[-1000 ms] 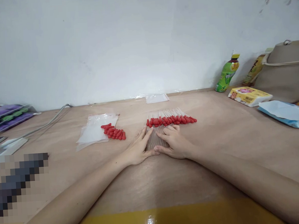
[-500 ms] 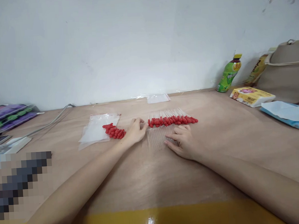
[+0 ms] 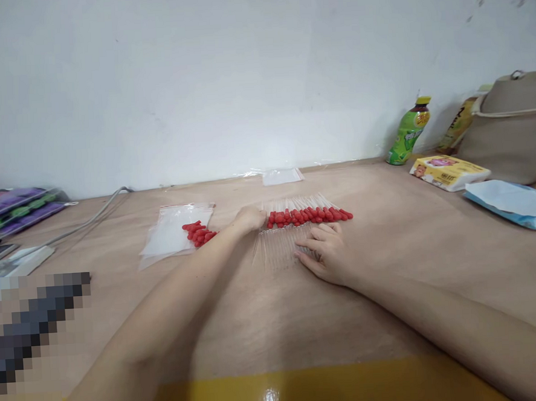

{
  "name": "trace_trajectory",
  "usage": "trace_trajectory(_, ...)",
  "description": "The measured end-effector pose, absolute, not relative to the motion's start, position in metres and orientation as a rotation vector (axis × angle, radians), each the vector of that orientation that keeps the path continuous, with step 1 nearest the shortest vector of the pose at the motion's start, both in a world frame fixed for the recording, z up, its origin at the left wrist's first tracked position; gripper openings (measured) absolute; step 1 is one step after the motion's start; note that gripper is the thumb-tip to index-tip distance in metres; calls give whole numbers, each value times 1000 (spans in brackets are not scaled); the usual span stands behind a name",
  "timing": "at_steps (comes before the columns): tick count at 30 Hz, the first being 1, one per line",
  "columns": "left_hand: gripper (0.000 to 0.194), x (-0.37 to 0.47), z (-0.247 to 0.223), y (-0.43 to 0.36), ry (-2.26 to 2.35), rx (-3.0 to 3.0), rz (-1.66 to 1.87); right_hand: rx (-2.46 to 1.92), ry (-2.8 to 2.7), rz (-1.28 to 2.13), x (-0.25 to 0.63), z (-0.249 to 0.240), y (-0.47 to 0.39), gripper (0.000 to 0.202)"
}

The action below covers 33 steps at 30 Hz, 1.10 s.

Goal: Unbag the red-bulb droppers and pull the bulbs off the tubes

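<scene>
Grip of the left hand (image 3: 251, 218) is hard to judge from where I stand: its knuckles hide the fingertips at the left end of a row of red, bulb-headed white sticks (image 3: 305, 216), so I cannot tell what it has hold of. Nearside of that row, the right hand (image 3: 323, 254) sits half spread, thumb and forefinger apart, clasping nothing I can see.

A broad, brown-covered desk (image 3: 239, 323) carries everything. Largest on it is a soft beige bag (image 3: 509, 134), well right of the row. Flat, clear plastic bags (image 3: 167, 228) lie left of the row; thin transparent rods (image 3: 277, 248) lie side by side just nearside of it; a small heap of red bulb-shaped pieces (image 3: 196, 232), left of the row, partly overlaps the plastic bags.

Trouble, I'd say, could come from the left forearm (image 3: 195, 277), which passes close by the heap: a low sweep might scatter it. The rods look light, so a nudge from the right hand could knock them askew.

Right of the row, a green plastic bottle with a yellow cap (image 3: 409, 132) and a yellow-and-white soft packet (image 3: 450, 172) bear printed characters, too blurred to read.
</scene>
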<state>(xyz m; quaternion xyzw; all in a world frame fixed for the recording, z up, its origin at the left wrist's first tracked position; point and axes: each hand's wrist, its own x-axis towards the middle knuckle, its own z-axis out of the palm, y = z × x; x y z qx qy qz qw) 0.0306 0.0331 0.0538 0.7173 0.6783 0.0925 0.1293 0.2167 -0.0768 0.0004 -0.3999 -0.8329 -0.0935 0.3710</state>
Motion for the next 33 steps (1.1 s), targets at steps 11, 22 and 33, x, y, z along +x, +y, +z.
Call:
trace_trajectory(11,17,-34,39,-51,1381,2888,826,-939,-1929,-336,216,7,-77,58)
trace_trajectory(22,6,-39,5,-79,868,3073,1185,-736,-2360,-340,205,7,-83,29)
trace_trajectory(33,23,-15,14,-80,759,3052,1133,-634,-2298,-246,197,1,-81,25)
